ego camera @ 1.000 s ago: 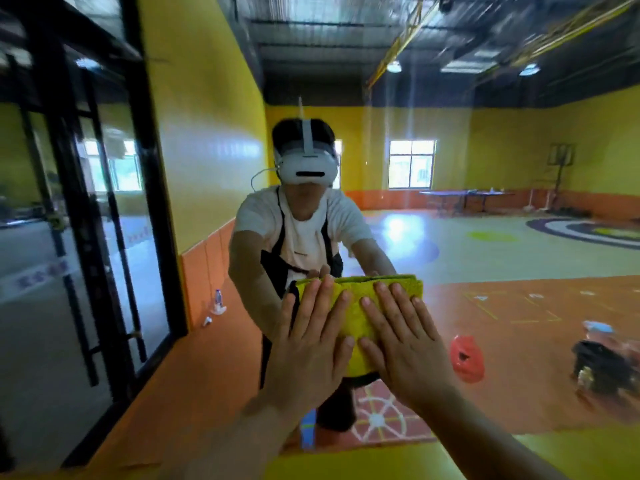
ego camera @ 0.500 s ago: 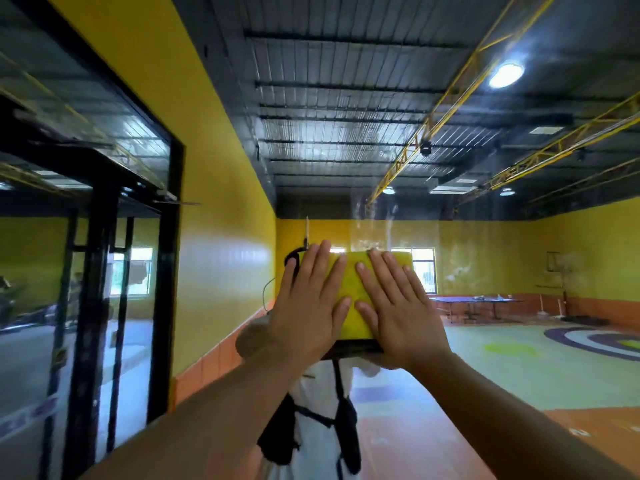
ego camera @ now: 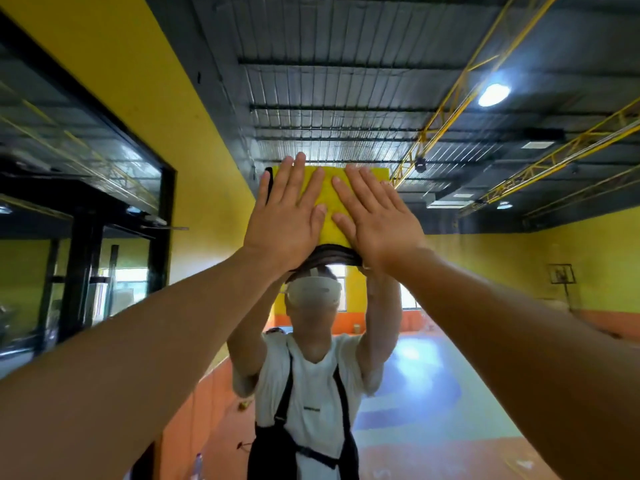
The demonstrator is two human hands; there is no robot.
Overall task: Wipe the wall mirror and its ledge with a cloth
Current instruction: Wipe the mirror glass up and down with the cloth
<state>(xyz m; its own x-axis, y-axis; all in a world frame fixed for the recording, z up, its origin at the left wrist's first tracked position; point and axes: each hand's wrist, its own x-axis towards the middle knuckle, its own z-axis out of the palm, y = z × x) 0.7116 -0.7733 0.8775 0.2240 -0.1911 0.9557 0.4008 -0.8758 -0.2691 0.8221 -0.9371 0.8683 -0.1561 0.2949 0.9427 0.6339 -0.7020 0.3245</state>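
Up the wall mirror (ego camera: 485,306) the yellow cloth (ego camera: 329,199) has climbed since half a second ago, and it now sits above the reflected head. One cloth, folded flat and plain bright yellow, lies on the glass at 12 o'clock from centre. Two hands press it: left hand (ego camera: 287,216) and right hand (ego camera: 377,220), fingers straight and slightly spread. Open glass runs toward 3 o'clock; a black-framed window (ego camera: 166,202) bounds 9 o'clock.

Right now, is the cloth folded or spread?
Folded, it seems: the cloth is a compact pad with a thick top edge, pressed on the mirror under the left hand and right hand.
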